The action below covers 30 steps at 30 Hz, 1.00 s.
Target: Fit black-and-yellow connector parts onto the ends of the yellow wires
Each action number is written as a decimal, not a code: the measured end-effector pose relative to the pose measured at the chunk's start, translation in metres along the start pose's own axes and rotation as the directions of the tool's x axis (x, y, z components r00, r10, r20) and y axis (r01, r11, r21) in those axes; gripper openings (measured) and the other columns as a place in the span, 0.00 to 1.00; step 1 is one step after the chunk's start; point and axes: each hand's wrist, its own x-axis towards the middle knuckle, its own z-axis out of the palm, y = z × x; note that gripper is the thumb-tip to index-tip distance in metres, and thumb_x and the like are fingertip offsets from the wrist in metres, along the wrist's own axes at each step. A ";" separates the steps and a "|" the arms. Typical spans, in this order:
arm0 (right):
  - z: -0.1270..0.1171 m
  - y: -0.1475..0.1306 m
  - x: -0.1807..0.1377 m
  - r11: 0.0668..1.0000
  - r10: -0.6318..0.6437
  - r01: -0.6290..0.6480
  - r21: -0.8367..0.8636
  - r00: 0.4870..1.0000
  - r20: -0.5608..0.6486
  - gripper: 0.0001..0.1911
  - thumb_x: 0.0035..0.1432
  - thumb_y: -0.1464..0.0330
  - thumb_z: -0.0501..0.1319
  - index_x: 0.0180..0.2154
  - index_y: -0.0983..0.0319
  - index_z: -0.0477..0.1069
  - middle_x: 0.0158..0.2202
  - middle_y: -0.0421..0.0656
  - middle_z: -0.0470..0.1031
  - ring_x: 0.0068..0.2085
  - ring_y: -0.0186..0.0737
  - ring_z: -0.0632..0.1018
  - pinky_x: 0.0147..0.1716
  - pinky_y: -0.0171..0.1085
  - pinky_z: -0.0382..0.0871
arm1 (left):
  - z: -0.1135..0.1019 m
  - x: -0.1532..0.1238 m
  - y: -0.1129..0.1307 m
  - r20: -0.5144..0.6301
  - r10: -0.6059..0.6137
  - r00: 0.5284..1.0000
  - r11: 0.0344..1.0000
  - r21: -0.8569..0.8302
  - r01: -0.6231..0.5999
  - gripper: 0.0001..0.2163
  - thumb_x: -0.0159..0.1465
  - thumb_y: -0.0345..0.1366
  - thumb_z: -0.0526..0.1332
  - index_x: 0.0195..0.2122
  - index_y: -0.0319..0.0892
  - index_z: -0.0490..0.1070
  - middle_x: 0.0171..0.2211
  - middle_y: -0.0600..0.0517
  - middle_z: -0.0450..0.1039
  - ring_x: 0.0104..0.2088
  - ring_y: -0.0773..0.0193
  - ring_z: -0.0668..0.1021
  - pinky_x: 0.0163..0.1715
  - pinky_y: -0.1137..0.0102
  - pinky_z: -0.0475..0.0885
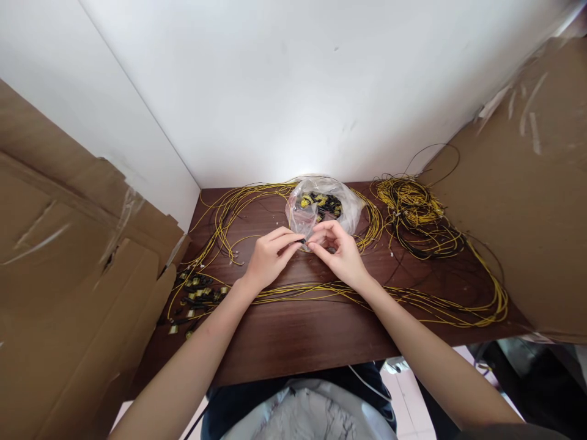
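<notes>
Your left hand (273,253) pinches a small, slim black piece (302,241) between thumb and fingertips, its end poking out in the middle of the worktop, just in front of the bag. Your right hand (337,250) has thumb and forefinger drawn narrow at that end, the other fingers curved; you cannot tell whether they grip it.

Under you is a dark brown, wood-grained tabletop (298,342). Its widest bare strip lies between your front edge and the long run of thin yellow and black wires (316,291) passing beneath your forearms. A smaller bare patch sits between those wires and your hands.

Beyond your fingers, a crumpled clear plastic bag (352,223) holding black and yellow parts (329,211) takes up room near the back edge, where the smooth white wall (293,91) rises. To your left, loose black connectors with yellowish ends (202,294) crowd near the brown cardboard panel (68,263). To your right, a tangled yellow and black wire coil (408,205) fills the far corner beside the taped brown cardboard sheet (518,201), and the front wires bend round close to it.
</notes>
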 end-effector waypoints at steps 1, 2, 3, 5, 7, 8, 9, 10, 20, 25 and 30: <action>-0.001 0.000 0.001 1.000 0.001 -0.001 -0.005 1.000 -0.005 0.13 0.54 0.68 0.61 0.42 0.59 0.61 0.33 0.40 0.73 0.33 0.35 0.75 0.33 0.36 0.68 | 0.000 0.000 0.000 -0.013 -0.012 1.000 1.000 -0.002 0.012 0.08 0.62 0.31 0.58 0.39 0.40 0.75 0.34 0.49 0.74 0.32 0.69 0.74 0.32 0.74 0.69; -0.002 0.001 0.001 1.000 0.002 -0.002 -0.008 1.000 -0.012 0.14 0.54 0.68 0.61 0.42 0.59 0.61 0.32 0.40 0.73 0.33 0.35 0.75 0.33 0.35 0.68 | 0.000 0.001 0.000 -0.021 -0.019 1.000 1.000 -0.004 0.019 0.08 0.61 0.31 0.58 0.39 0.40 0.75 0.34 0.49 0.74 0.31 0.69 0.74 0.32 0.74 0.69; -0.003 0.001 0.002 1.000 0.004 -0.004 -0.010 1.000 -0.019 0.14 0.53 0.68 0.61 0.42 0.59 0.61 0.32 0.40 0.73 0.33 0.35 0.75 0.32 0.35 0.68 | 0.000 0.001 0.000 -0.022 -0.021 1.000 1.000 -0.007 0.021 0.08 0.61 0.31 0.58 0.39 0.40 0.75 0.33 0.49 0.74 0.31 0.69 0.74 0.32 0.74 0.69; -0.004 0.001 0.002 1.000 0.003 -0.003 -0.012 1.000 -0.025 0.14 0.53 0.68 0.61 0.42 0.59 0.61 0.31 0.40 0.73 0.32 0.35 0.75 0.32 0.35 0.68 | -0.001 0.001 0.000 -0.017 -0.017 1.000 1.000 -0.014 0.017 0.08 0.61 0.31 0.59 0.39 0.40 0.75 0.34 0.49 0.74 0.32 0.69 0.74 0.32 0.74 0.69; -0.005 0.001 0.002 1.000 -0.002 0.002 -0.020 1.000 -0.024 0.14 0.53 0.68 0.61 0.42 0.59 0.61 0.31 0.39 0.73 0.32 0.35 0.75 0.32 0.35 0.67 | -0.001 0.001 0.000 -0.015 -0.010 1.000 1.000 -0.017 0.010 0.08 0.61 0.31 0.58 0.39 0.40 0.75 0.34 0.49 0.74 0.32 0.69 0.74 0.32 0.74 0.69; -0.004 0.001 0.002 1.000 -0.006 0.006 -0.023 1.000 -0.024 0.14 0.53 0.68 0.61 0.42 0.59 0.61 0.31 0.39 0.73 0.32 0.35 0.75 0.32 0.35 0.67 | -0.001 0.000 0.000 -0.015 -0.009 1.000 1.000 -0.017 0.008 0.08 0.61 0.31 0.58 0.40 0.40 0.75 0.34 0.49 0.74 0.32 0.69 0.74 0.32 0.74 0.69; -0.004 0.000 0.001 1.000 -0.010 0.010 -0.026 1.000 -0.025 0.14 0.53 0.68 0.61 0.42 0.59 0.61 0.31 0.39 0.73 0.32 0.35 0.75 0.32 0.35 0.67 | -0.001 0.000 0.000 -0.014 -0.009 1.000 1.000 -0.014 0.008 0.08 0.61 0.31 0.58 0.40 0.40 0.75 0.34 0.49 0.74 0.32 0.69 0.74 0.32 0.74 0.69; -0.004 0.000 0.001 1.000 -0.012 0.011 -0.028 1.000 -0.028 0.14 0.53 0.68 0.61 0.41 0.59 0.61 0.31 0.39 0.73 0.32 0.35 0.75 0.32 0.35 0.67 | -0.001 0.000 0.000 -0.013 -0.008 1.000 1.000 -0.010 0.008 0.08 0.61 0.31 0.58 0.40 0.40 0.75 0.34 0.49 0.74 0.31 0.69 0.74 0.32 0.74 0.69; 0.000 -0.002 -0.001 0.999 0.004 -0.005 -0.036 1.000 -0.014 0.12 0.53 0.67 0.61 0.39 0.59 0.61 0.31 0.40 0.73 0.31 0.34 0.74 0.31 0.35 0.67 | 0.001 -0.001 -0.002 0.049 0.049 0.998 0.998 0.045 -0.052 0.08 0.61 0.32 0.58 0.40 0.40 0.75 0.35 0.47 0.75 0.34 0.66 0.75 0.35 0.71 0.70; 0.001 -0.002 -0.002 0.999 -0.007 0.007 -0.046 1.000 0.001 0.12 0.54 0.68 0.61 0.40 0.59 0.61 0.31 0.40 0.73 0.31 0.34 0.74 0.31 0.34 0.67 | 0.001 -0.001 -0.001 0.069 0.044 0.997 0.996 0.068 -0.049 0.08 0.62 0.32 0.57 0.40 0.39 0.75 0.35 0.47 0.75 0.34 0.66 0.75 0.35 0.71 0.71; -0.003 -0.002 0.000 0.994 -0.010 0.013 -0.105 1.000 0.029 0.11 0.55 0.67 0.60 0.40 0.60 0.62 0.32 0.41 0.73 0.32 0.35 0.74 0.30 0.34 0.67 | 0.001 -0.001 0.000 0.047 0.015 0.999 0.999 0.042 -0.017 0.08 0.62 0.32 0.58 0.40 0.39 0.74 0.34 0.47 0.75 0.33 0.66 0.75 0.35 0.71 0.70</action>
